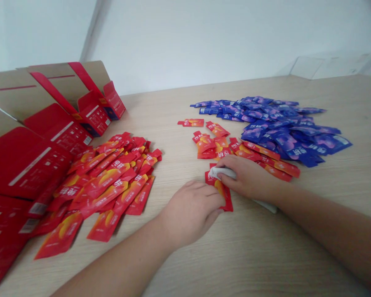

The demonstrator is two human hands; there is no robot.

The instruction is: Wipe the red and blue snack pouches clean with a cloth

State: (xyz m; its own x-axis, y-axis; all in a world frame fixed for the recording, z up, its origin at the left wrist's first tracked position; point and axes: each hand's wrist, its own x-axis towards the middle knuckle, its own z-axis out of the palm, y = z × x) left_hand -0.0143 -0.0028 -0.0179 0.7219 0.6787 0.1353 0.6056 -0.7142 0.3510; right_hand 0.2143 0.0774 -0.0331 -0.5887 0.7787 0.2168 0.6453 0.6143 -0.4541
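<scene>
My left hand (191,212) lies on the lower part of a red foil sachet (224,198), its fingertips against the sachet. My right hand (247,177) is just above it, pinching a white flat piece (223,173) onto the sachet's top end. A white strip (266,205) sticks out from under my right palm; I cannot tell whether it is the same piece. Behind my right hand lies a loose group of red sachets (235,150), and beyond them is a heap of blue sachets (284,130).
A large heap of red sachets (111,181) lies left of my hands, against flattened and part-folded red cardboard cartons (24,161). All of this rests on a light wood-grain table (250,255), with a white wall (204,41) behind.
</scene>
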